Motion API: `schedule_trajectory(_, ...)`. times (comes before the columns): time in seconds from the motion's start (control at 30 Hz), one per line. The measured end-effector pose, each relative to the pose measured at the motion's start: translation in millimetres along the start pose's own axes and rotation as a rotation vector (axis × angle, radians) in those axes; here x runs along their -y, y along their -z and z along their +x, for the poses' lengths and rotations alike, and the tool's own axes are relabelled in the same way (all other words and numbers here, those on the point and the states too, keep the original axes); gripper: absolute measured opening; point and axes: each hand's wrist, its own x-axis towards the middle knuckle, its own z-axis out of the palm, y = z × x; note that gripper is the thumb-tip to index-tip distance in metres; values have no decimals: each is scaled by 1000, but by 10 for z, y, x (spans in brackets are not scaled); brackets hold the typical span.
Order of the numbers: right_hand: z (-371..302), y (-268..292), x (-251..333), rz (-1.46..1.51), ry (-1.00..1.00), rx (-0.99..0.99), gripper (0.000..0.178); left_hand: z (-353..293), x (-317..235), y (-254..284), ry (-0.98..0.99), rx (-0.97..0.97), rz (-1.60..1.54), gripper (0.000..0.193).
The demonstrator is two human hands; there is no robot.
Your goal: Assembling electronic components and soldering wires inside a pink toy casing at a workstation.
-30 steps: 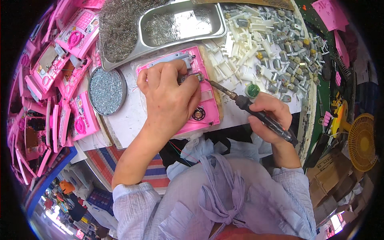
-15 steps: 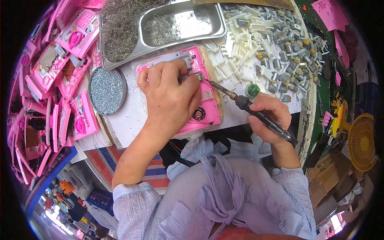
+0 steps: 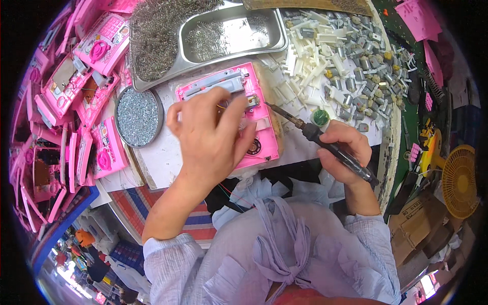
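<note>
A pink plastic toy shell (image 3: 262, 134) lies open in front of me, with a grey strip (image 3: 223, 84) along its far side. Inside it are a small motor-like metal part (image 3: 252, 101) and a round black speaker (image 3: 253, 147), partly behind my fingers. My left hand (image 3: 208, 134) is over the shell's left half, slightly blurred, its fingers spread and apparently holding nothing. In my right hand (image 3: 351, 147) is a soldering iron (image 3: 333, 147), gripped by its dark handle. Its tip is by the shell's right edge, just right of the metal part and apart from it.
A round dish of small screws (image 3: 138, 118) stands left of the shell. Behind are a metal tray (image 3: 231, 57) and wiry metal pieces (image 3: 155, 40). White plastic parts and small motors (image 3: 351, 71) heap at right, near a small green-filled container (image 3: 320, 118). Pink toy shells (image 3: 104, 43) pile up left.
My left hand has lifted off the metal part and opened, its fingers moving left. The soldering iron's tip has drawn back slightly right from that part. The shell has shifted slightly toward me.
</note>
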Motion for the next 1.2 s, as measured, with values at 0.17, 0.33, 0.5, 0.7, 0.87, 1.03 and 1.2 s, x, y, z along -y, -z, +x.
schedule_trajectory(0.17,-10,28,13,52,-29,-66,28,-169,444,260,198,36,14,40)
schedule_trajectory(0.33,18,9,22,70,-32,-45,29,-334,434,447,250,279,115,22)
schedule_trajectory(0.5,219,-312,195,368,-249,-165,28,-28,264,218,229,-179,-357,11)
schedule_trajectory(0.7,678,-695,249,166,-238,37,44,-56,188,6,724,-92,-1160,9)
schedule_trajectory(0.87,956,-1016,140,109,-91,33,51,-92,263,-19,720,-50,-1164,10)
schedule_trajectory(1.03,1063,-1139,67,61,13,4,53,-46,275,51,740,19,-1134,11)
schedule_trajectory(1.2,1026,-1146,46,31,-3,-34,53,-67,341,21,750,44,-1162,11)
